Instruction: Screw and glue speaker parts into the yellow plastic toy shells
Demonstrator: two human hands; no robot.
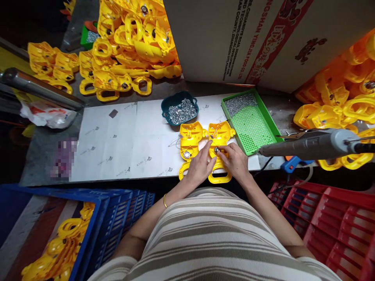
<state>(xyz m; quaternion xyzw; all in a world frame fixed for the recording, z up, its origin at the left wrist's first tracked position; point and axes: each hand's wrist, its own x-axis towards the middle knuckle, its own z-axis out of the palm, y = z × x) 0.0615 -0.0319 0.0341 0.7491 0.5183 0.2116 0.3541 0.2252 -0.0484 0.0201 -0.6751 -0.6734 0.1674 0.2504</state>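
Note:
Two open yellow plastic shell halves lie side by side on the white-covered table, hollow sides up, each with a loop handle towards me. Fine wires and a round disc sit in the left shell half point(191, 133). My left hand point(200, 164) reaches between them, its fingers and thumb on the near left edge of the right shell half point(220, 132). Inside that half, the fingertips of my right hand point(236, 160) pinch at a small round metal part point(217, 150). Thin reddish wires show in its upper part.
A dark green bowl point(164, 110) and a green tray point(268, 117) hold small silver screws. A grey electric screwdriver point(304, 143) lies at the right. Yellow shells point(137, 43) are heaped behind, beside a large carton point(211, 43). Blue point(96, 218) and red crates point(328, 210) flank me.

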